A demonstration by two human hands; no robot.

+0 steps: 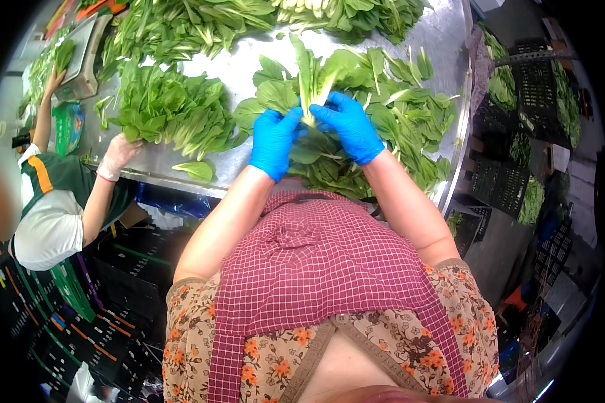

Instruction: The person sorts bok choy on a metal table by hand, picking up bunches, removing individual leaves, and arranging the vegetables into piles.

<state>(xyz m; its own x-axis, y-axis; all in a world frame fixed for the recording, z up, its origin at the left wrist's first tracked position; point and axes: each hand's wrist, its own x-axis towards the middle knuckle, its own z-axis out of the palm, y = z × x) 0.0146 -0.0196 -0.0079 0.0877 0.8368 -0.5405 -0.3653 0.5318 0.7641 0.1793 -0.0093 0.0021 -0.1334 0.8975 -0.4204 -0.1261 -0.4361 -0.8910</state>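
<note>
Both hands wear blue gloves and meet over a stainless steel table (239, 60). Between them stands a leafy green plant (310, 83) with pale stalks, its leaves pointing away from me. My left hand (274, 138) pinches the plant near its base from the left. From the right, my right hand (350, 128) grips the lower stalks with thumb and fingers. Loose green leaves (403, 118) lie spread around and under my hands, some partly covered by them. A heap of leafy greens (174, 108) sits to the left.
More piles of greens (353, 15) lie at the table's far side. A co-worker (55, 201) at the left touches the left heap with a gloved hand (120, 156), near a weighing scale (78, 60). Black crates (534, 75) stand to the right, others (131, 272) at lower left.
</note>
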